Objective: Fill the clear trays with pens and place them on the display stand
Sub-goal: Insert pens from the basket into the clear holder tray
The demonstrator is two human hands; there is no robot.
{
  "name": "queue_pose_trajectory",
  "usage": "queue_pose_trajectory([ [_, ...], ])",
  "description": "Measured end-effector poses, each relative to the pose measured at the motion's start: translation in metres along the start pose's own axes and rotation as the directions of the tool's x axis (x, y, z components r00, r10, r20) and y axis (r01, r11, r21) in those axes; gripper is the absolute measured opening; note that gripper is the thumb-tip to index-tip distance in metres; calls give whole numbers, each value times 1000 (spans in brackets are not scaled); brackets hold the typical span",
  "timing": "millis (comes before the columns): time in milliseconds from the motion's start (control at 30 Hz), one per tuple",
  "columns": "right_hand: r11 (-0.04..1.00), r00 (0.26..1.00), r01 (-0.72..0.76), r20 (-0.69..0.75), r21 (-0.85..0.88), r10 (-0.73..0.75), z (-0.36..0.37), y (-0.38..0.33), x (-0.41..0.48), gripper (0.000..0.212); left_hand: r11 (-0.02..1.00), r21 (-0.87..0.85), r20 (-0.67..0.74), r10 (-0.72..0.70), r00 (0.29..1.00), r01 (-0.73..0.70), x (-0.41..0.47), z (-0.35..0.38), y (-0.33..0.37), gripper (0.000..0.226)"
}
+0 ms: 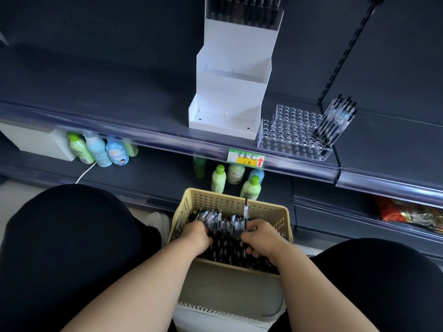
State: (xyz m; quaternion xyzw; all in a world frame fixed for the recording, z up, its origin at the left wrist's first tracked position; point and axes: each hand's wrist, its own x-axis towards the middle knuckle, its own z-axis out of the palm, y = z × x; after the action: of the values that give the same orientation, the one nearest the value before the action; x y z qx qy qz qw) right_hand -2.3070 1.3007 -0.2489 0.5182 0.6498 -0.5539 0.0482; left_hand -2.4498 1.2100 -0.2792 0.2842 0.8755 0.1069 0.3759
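Head view looks down on both hands sunk into a beige perforated plastic basket (230, 200) that sits between the person's knees and is heaped with black-capped clear pens (223, 248). The right hand (262, 238) has its fingers (249, 232) curled round a small bunch of those pens, one of which stands upright above the knuckles. The left hand (197, 236) presses into the heap with its fingers buried among the barrels, so I cannot tell whether they grip anything. On the dark shelf (119, 101) above, a clear acrylic tray with rows of round holes (287, 130) stands just beside a white stepped display stand (230, 92); a leaning row of pens (335, 121) fills its right-hand edge. A second clear tray (244, 10), seemingly full of pens, sits on the stand's top step.
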Motion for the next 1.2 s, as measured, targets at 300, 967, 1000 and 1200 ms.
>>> queue_pose_trajectory([
  [300, 991, 989, 58, -130, -119, -73, 0, -3, 2, 22, 993, 112, -93, 59, 994, -49, -16, -37, 9, 22],
  [967, 902, 897, 390, -298, 185, -327, -3, -29, -7, 34, 773, -572, 195, 452, 870, -274, -50, -47, 26, 56],
  [1000, 893, 891, 406, -302, 194, -339, -5, -32, -9, 36, 758, -588, 206, 477, 854, -282, -49, -46, 29, 59],
  [1200, 886, 828, 445, -439, 135, -349, -34, -53, -14, 24, 667, -678, 84, 487, 869, -308, -39, -49, 50, 54],
])
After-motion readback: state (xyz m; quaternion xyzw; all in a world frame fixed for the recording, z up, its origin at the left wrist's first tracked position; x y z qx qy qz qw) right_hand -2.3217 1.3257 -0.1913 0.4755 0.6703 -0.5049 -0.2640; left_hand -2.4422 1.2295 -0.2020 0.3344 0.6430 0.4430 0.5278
